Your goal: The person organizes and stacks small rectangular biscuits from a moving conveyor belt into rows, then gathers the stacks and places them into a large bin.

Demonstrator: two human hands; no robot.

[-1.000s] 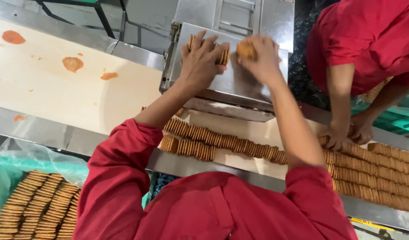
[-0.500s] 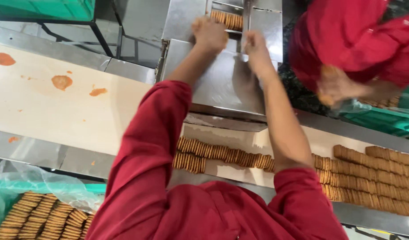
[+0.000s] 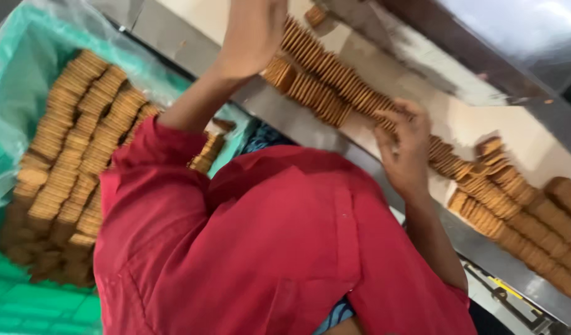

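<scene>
Two rows of biscuits [image 3: 326, 87] are being pressed together on the belt [image 3: 459, 127]: the left hand [image 3: 251, 37] is laid flat at one end, the right hand [image 3: 406, 146] is curled around the other.

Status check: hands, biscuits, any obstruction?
Left hand and right hand both on the biscuit rows on the belt. Grip unclear. Nothing in the way.
</scene>
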